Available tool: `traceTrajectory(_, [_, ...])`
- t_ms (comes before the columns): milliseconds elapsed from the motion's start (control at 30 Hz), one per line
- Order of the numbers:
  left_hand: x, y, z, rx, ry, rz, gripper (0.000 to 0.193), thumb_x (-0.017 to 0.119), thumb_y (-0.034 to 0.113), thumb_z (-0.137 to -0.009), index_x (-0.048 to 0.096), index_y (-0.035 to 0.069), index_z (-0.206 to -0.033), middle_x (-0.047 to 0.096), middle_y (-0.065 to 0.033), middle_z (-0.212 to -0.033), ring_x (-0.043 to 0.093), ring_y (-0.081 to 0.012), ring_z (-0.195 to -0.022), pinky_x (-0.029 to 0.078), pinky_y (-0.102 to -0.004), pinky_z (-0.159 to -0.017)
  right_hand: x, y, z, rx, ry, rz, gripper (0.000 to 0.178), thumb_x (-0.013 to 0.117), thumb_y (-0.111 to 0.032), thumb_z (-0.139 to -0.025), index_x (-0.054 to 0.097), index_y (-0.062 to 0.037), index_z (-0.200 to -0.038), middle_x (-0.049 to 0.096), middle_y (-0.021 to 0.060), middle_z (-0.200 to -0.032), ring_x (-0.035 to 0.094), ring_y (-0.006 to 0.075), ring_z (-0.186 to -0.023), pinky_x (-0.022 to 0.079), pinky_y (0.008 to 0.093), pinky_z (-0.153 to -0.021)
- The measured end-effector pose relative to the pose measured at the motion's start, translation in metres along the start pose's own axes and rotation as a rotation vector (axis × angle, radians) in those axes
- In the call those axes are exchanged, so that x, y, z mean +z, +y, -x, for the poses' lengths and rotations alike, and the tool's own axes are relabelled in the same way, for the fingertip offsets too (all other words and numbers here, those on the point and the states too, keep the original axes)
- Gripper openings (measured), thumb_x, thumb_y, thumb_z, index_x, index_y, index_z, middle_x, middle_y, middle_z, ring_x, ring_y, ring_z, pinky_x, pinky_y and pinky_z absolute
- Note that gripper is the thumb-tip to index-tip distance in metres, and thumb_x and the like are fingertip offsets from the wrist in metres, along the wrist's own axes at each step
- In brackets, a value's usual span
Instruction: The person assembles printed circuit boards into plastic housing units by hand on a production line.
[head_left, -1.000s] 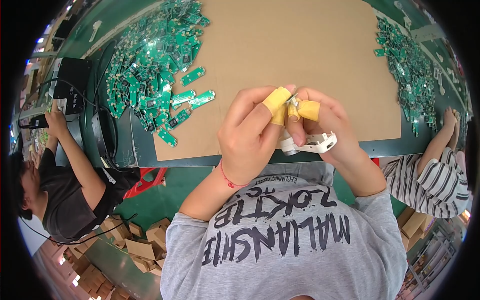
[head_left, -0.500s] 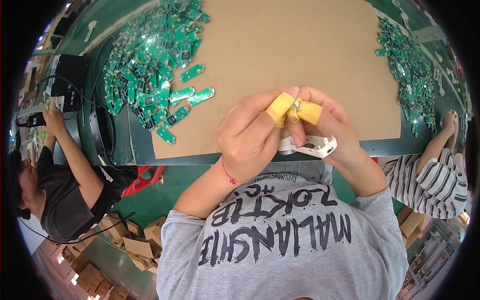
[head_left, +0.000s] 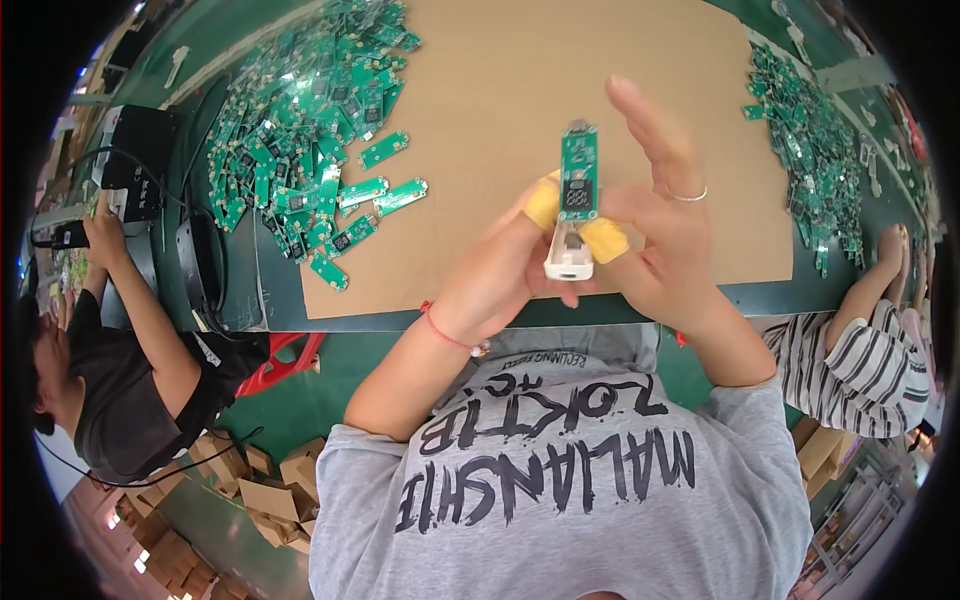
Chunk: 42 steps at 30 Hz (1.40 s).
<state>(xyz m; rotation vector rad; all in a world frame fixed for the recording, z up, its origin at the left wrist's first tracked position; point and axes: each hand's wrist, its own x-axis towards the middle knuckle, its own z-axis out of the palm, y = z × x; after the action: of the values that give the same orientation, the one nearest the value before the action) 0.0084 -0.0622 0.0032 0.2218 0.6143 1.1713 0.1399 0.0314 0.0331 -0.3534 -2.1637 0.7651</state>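
A narrow green circuit board with a dark digit display stands upright in front of me, its lower end over an open white plastic casing. My left hand grips the casing from the left, a yellow wrapping on one of its fingertips against the board's edge. My right hand is partly blurred. Its yellow-wrapped thumb and a bent finger meet at the board's lower right edge, while another finger, with a ring at its base, points upward. The hidden sides of board and casing leave the exact contacts unclear.
A brown cardboard sheet covers the green table. Heaps of green circuit boards lie at left and right. Co-workers sit at both sides, one in a black shirt. A black box-shaped device with cables stands far left.
The circuit board now shows upright between my hands, and the casing has turned its end toward me. My right hand has unfolded, one finger rising.
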Motion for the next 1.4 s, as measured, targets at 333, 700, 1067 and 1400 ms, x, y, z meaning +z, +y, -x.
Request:
traceTrajectory(333, [-0.004,-0.006,-0.008,0.27,-0.114,-0.208,0.055,0.048,0.005,-0.088,0.021,0.006,-0.136,0.051,-0.0085,-0.111,0.056,-0.0164,-0.094,0.053,-0.033,-0.075,-0.004,0.012,-0.001,-0.144,-0.015,0.396,0.012,0.065,-0.009,-0.062,0.061,-0.0116,-0.073,0.062,-0.0035,-0.099,0.053,0.0194,-0.104,0.023,0.0444,-0.101])
traceTrajectory(700, [-0.003,0.0,-0.011,0.702,0.195,-0.577,0.063,0.049,-0.004,-0.085,0.015,0.003,-0.138,0.05,-0.0096,-0.115,0.054,-0.0133,-0.098,0.049,-0.027,-0.082,-0.007,-0.011,0.011,0.463,-0.051,-0.386,0.028,0.06,0.005,-0.073,0.055,0.0007,-0.1,0.062,0.0075,-0.091,0.061,0.0151,-0.081,0.049,0.0247,-0.071])
traceTrajectory(1067, [-0.002,-0.001,-0.014,0.727,0.237,-0.536,0.055,0.05,-0.005,-0.084,0.027,-0.002,-0.134,0.037,-0.0086,-0.133,0.049,-0.0121,-0.105,0.047,-0.0246,-0.084,0.006,0.011,0.024,0.429,-0.115,-0.33,0.028,0.059,0.005,-0.072,0.055,-0.0004,-0.099,0.059,0.006,-0.087,0.058,0.0145,-0.081,0.046,0.0267,-0.073])
traceTrajectory(1400, [0.001,0.001,-0.011,0.631,0.264,-0.439,0.052,0.049,0.0,-0.087,0.029,0.001,-0.134,0.05,-0.0087,-0.117,0.054,-0.0135,-0.098,0.052,-0.0254,-0.076,0.009,0.015,0.023,0.392,-0.109,-0.237,0.028,0.059,0.005,-0.068,0.054,-0.0026,-0.094,0.053,0.0056,-0.095,0.057,0.0151,-0.081,0.044,0.0263,-0.068])
